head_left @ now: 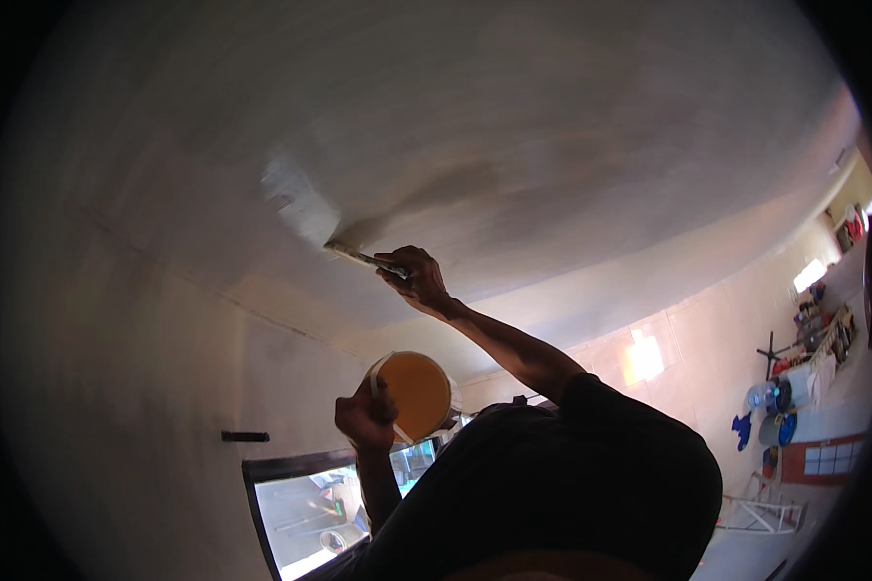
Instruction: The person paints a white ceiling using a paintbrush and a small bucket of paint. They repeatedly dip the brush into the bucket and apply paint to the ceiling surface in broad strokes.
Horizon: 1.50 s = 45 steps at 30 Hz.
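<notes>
My right hand (413,277) is raised with its fingers wrapped round the handle of a paintbrush (355,255). The brush's pale tip touches the ceiling (513,126), at the edge of a lighter, whitish patch (298,198). Lower and to the left, my left hand (366,418) is closed on the pale strap-like handle of a bucket (419,392). The bucket is round and yellow-tan, and what it holds is hidden from here.
Below my left arm is a dark-framed window (310,513). A short dark bar (245,437) sticks out of the left wall. Far right stand a clear water jug (762,395), blue containers (780,426) and a white metal frame (761,515).
</notes>
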### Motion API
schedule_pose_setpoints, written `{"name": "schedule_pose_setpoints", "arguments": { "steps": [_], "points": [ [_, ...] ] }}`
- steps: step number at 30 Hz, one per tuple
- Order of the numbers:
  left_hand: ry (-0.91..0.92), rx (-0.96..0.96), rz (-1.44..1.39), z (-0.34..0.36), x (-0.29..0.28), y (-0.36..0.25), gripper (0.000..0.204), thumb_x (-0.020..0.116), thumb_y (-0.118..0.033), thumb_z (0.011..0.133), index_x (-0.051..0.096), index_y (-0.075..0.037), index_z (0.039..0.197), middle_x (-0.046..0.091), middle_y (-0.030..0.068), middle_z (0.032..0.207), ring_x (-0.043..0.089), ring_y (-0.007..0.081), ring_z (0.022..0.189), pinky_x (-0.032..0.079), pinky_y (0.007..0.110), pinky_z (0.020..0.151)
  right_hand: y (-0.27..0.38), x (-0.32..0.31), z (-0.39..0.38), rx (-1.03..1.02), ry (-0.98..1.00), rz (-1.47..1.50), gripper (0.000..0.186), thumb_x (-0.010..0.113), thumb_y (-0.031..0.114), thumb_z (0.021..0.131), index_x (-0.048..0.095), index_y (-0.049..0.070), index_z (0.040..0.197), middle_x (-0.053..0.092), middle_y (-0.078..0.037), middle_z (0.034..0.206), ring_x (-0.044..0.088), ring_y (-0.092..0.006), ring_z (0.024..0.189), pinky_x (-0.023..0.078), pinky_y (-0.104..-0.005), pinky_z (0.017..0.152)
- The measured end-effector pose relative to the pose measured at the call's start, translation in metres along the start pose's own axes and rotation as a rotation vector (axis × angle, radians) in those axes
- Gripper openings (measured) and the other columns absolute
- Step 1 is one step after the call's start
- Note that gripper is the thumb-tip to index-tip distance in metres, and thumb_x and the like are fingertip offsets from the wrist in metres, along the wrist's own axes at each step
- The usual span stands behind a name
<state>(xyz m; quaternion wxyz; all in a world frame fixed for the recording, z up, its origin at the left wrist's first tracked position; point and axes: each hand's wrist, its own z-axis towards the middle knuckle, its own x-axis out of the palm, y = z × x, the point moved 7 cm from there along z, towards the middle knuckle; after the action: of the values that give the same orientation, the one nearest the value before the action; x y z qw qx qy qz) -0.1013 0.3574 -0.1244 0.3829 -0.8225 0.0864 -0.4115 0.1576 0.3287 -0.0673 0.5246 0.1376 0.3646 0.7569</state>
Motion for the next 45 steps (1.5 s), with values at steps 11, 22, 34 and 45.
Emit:
{"name": "schedule_pose_setpoints", "arguments": {
  "steps": [11,22,34,45],
  "points": [
    [0.035,0.027,0.055,-0.004,0.005,-0.004,0.057,0.043,-0.044,0.074,0.059,0.001,0.105,0.044,-0.0024,0.062,0.033,0.0084,0.046,0.024,0.022,0.043,-0.089,-0.351,-0.063,0.287,-0.535,-0.197,0.021,0.074,0.012,0.083,0.071,0.005,0.103,0.072,-0.006,0.100,0.067,-0.0124,0.089,0.054,-0.0283,0.079],
    [0.083,0.053,0.196,0.013,-0.016,0.004,0.055,0.032,-0.046,0.090,0.063,-0.001,0.095,0.047,-0.0015,0.060,0.041,0.0096,0.047,0.032,0.023,0.042,-0.046,-0.467,-0.145,0.347,-0.968,-0.356,0.020,0.057,0.011,0.090,0.071,-0.003,0.097,0.071,-0.007,0.087,0.064,-0.0142,0.084,0.048,-0.0289,0.076],
    [0.076,0.109,0.271,0.012,-0.001,-0.005,0.033,0.042,-0.026,0.084,0.062,0.001,0.083,0.038,-0.0044,0.053,0.030,0.0064,0.041,0.023,0.022,0.038,-0.063,-0.232,-0.261,1.089,-0.328,1.126,0.037,0.057,0.008,0.090,0.052,-0.006,0.124,0.058,-0.016,0.127,0.057,-0.0298,0.119,0.048,-0.0304,0.080],
    [0.326,-0.060,0.680,0.082,-0.045,0.025,0.026,0.057,-0.019,0.078,0.066,0.003,0.089,0.050,0.0008,0.058,0.045,0.0102,0.044,0.034,0.025,0.042,0.009,-0.101,-0.231,1.172,0.410,0.665,0.018,0.060,0.022,0.086,0.057,0.006,0.094,0.047,0.002,0.068,0.041,-0.0074,0.054,0.030,-0.0221,0.050]
  ]
}}
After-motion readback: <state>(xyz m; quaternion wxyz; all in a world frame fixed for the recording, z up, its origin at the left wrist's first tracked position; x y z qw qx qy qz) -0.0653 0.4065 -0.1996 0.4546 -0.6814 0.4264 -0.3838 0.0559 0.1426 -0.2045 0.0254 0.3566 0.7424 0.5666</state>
